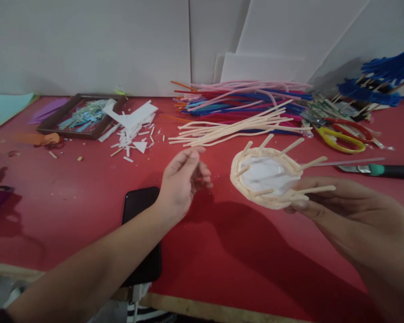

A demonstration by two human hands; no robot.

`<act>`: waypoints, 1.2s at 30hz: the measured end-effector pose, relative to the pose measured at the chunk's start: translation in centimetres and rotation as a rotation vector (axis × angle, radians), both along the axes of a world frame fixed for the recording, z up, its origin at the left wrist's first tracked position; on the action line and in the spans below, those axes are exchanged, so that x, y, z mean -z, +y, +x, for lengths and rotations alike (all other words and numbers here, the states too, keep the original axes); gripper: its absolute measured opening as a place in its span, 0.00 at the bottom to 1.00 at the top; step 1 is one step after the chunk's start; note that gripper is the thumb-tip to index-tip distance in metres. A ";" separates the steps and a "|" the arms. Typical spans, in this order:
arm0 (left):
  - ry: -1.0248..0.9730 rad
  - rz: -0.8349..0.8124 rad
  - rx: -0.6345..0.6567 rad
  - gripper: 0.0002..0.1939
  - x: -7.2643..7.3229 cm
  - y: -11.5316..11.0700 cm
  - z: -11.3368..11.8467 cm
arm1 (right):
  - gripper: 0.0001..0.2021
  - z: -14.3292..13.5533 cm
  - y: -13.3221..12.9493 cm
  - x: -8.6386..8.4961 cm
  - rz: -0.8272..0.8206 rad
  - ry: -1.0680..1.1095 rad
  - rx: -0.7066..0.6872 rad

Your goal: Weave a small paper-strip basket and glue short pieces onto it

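My right hand [343,211] grips the edge of a small round woven basket [265,204] between thumb and fingers. The basket has a white base, a rim of cream fuzzy stems wound around it, and several cream stem ends sticking out like spokes. Left of the basket and apart from it, my left hand [185,179] hovers over the red table with its fingers loosely curled. Nothing shows between those fingers. Just behind both hands lies a bundle of cream fuzzy stems [235,128].
Coloured fuzzy stems [242,96] lie along the wall. Yellow-handled scissors [340,141] and a utility knife [384,170] rest at right. A black phone [141,206] lies under my left forearm. White scraps [138,119] and a brown frame [67,132] are at back left.
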State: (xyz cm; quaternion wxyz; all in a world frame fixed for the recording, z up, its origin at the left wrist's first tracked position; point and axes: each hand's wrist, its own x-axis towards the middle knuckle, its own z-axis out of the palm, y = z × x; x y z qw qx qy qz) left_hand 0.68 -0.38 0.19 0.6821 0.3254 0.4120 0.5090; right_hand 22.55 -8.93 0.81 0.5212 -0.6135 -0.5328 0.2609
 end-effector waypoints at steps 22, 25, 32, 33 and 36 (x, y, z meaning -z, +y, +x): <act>0.132 -0.030 0.525 0.23 0.3 -1.6 0.5 | 0.05 -0.3 -0.8 0.5 0.058 -0.293 0.000; 0.162 -0.026 0.535 0.24 0.2 -1.6 0.5 | 0.06 -0.4 -0.7 0.3 0.060 -0.275 -0.002; 0.189 0.003 0.527 0.25 0.0 -1.6 0.7 | 0.05 -0.7 -0.6 0.2 0.068 -0.283 -0.002; 0.194 0.008 0.529 0.24 0.0 -1.6 0.7 | 0.04 -0.7 -0.6 0.2 0.070 -0.286 0.004; 0.192 0.020 0.538 0.23 0.0 -1.7 0.7 | 0.04 -0.8 -0.6 0.2 0.059 -0.269 0.003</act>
